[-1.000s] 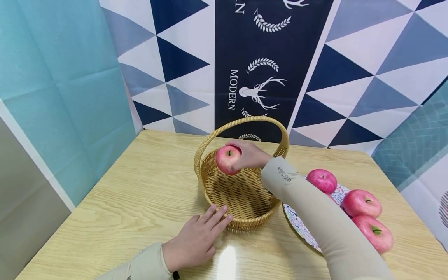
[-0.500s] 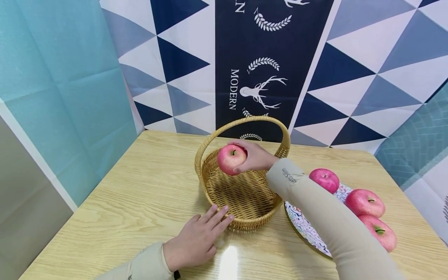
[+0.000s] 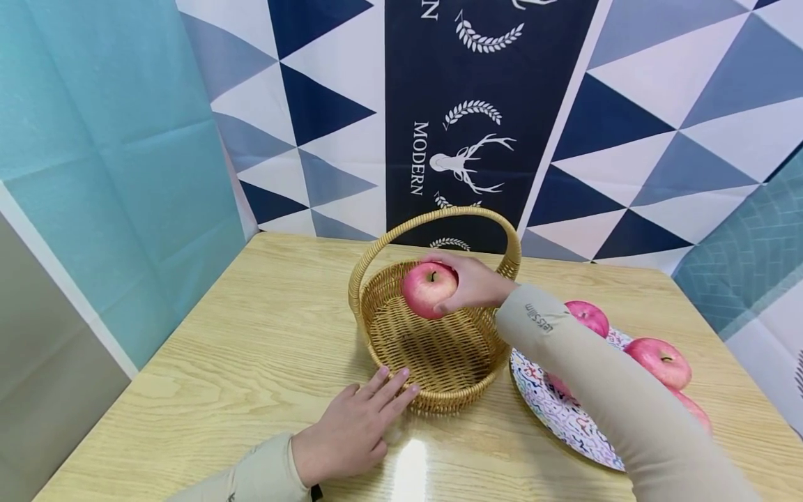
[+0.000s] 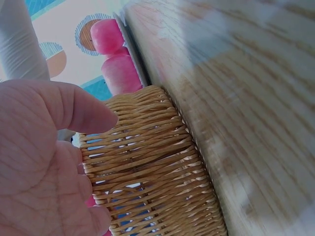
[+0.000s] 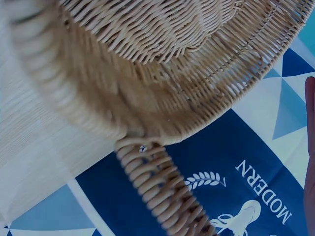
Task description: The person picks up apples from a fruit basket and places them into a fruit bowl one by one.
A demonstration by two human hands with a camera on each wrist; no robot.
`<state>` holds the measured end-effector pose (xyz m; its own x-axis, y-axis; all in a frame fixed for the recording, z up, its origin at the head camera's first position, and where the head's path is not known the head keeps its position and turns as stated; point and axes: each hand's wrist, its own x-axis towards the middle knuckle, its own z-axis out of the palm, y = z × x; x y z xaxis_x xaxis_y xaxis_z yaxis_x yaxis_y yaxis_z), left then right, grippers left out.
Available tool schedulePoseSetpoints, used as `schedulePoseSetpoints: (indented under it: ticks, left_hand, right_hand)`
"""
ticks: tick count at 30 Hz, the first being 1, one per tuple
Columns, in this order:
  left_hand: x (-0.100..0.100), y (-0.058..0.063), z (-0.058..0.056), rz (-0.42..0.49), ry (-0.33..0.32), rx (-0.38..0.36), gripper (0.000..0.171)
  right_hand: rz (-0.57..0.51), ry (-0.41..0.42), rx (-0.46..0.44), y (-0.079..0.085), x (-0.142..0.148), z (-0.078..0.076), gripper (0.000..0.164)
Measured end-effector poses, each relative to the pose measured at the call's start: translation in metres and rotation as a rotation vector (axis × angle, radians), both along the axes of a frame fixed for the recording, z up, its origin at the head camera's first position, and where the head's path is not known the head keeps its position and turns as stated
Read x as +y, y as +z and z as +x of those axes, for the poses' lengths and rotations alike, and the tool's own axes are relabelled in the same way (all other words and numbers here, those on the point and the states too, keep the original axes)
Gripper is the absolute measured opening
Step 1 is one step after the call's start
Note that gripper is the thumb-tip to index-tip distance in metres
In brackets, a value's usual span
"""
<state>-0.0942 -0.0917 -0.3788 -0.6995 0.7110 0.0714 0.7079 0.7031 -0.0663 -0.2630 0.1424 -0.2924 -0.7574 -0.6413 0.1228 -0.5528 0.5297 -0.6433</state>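
Observation:
In the head view a round wicker basket with a tall arched handle stands on the wooden table. My right hand grips a red apple, reaching under the handle and over the basket's inside. Whether the apple touches the basket, I cannot tell. Only an edge of that hand enters the right wrist view, and the apple is not seen there. My left hand rests its straight fingertips on the near rim. In the left wrist view its thumb lies by the basket's outer wall.
Right of the basket lies a round patterned plate, partly under my right sleeve. Several more apples sit on it, including one at the back and one on the right. A patterned cloth hangs behind the table.
My right hand has shifted a little to the right with the apple, still over the basket. The right sleeve now covers more of the apples on the plate. My left hand stays on the rim.

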Motion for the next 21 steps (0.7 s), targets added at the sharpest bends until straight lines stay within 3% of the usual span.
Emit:
schedulePoseSetpoints:
  ticks: [10, 21]
  left_hand:
    - [0.001, -0.006, 0.002, 0.009, 0.006, 0.006, 0.071]
    - [0.002, -0.006, 0.002, 0.002, 0.001, 0.012, 0.071]
  right_hand:
    - [0.047, -0.019, -0.004, 0.007, 0.017, 0.011, 0.08]
    - [0.078, -0.024, 0.069, 0.011, 0.048, 0.019, 0.076]
